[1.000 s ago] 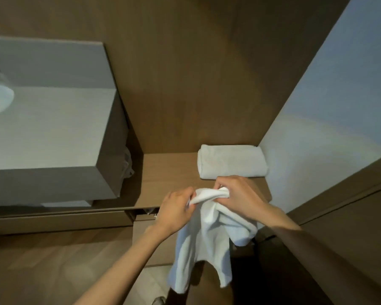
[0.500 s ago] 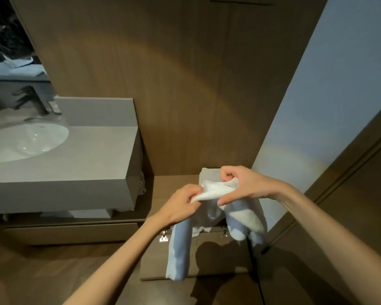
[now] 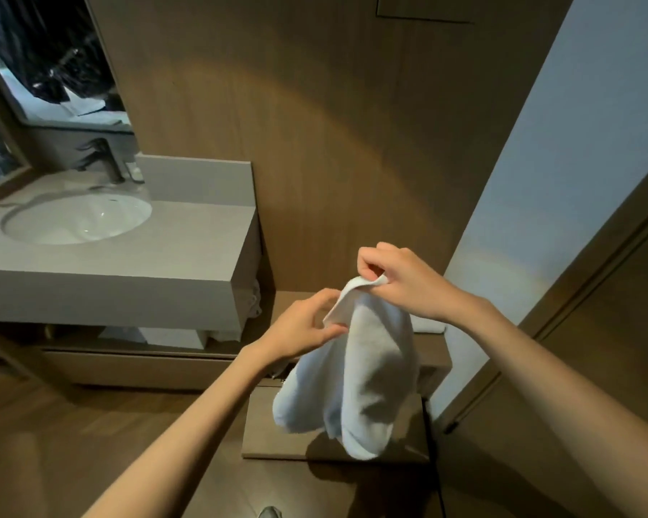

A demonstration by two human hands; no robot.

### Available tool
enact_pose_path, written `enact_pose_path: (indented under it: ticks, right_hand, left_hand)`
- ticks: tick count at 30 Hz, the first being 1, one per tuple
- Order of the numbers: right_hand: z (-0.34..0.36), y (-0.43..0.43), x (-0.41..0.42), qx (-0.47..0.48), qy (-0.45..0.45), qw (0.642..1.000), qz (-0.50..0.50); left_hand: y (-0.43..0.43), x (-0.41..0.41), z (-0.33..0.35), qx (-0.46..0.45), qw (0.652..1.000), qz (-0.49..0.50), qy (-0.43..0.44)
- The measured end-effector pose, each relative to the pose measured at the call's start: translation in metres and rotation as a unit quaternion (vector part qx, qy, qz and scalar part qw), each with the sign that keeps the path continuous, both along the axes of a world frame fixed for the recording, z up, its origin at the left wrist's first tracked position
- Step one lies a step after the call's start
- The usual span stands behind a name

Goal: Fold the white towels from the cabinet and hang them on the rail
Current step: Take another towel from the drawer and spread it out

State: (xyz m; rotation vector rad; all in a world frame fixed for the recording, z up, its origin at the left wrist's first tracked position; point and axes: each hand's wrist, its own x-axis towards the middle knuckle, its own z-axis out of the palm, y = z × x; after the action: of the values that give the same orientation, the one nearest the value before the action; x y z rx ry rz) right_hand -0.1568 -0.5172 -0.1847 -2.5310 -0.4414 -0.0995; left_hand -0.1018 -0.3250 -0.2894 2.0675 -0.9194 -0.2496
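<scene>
A white towel (image 3: 367,372) hangs loose in front of me, its lower part bunched above the open cabinet door. My right hand (image 3: 401,282) pinches its top edge between thumb and fingers. Just below and to the left, my left hand (image 3: 307,325) pinches the same edge. A second white towel (image 3: 429,325), folded, lies on the wooden shelf behind, mostly hidden by my right forearm and the held towel. No rail is in view.
The open cabinet door (image 3: 277,428) juts out low under the towel. A grey vanity counter (image 3: 188,256) with a white sink (image 3: 75,218) and faucet (image 3: 105,158) stands at left, more white cloth (image 3: 253,300) beneath it. Wood panelling is behind, a pale wall at right.
I have raised my head, so sink and mirror have come into view. Both hands have lifted the towel higher, and my right hand now holds its edge above my left.
</scene>
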Motion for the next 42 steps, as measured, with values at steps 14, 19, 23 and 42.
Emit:
enact_pose_path:
  ticks: [14,19,23,42]
  right_hand:
    - [0.013,-0.005,0.018,0.13,-0.092,0.984,-0.08]
    - [-0.004,0.021,0.048,0.118,-0.086,0.983,-0.111]
    - [-0.014,0.057,0.074,0.09,-0.088,0.984,-0.126]
    - [-0.05,0.231,0.235,-0.006,0.044,0.961,-0.272]
  left_hand:
    - [0.098,0.014,-0.053,0.069,0.989,0.115,0.06]
    - [0.133,0.027,-0.049,0.097,0.985,0.128,0.063]
    - [0.176,0.052,-0.049,0.142,0.979,0.141,0.05]
    - [0.396,0.236,-0.017,0.065,0.966,0.248,0.033]
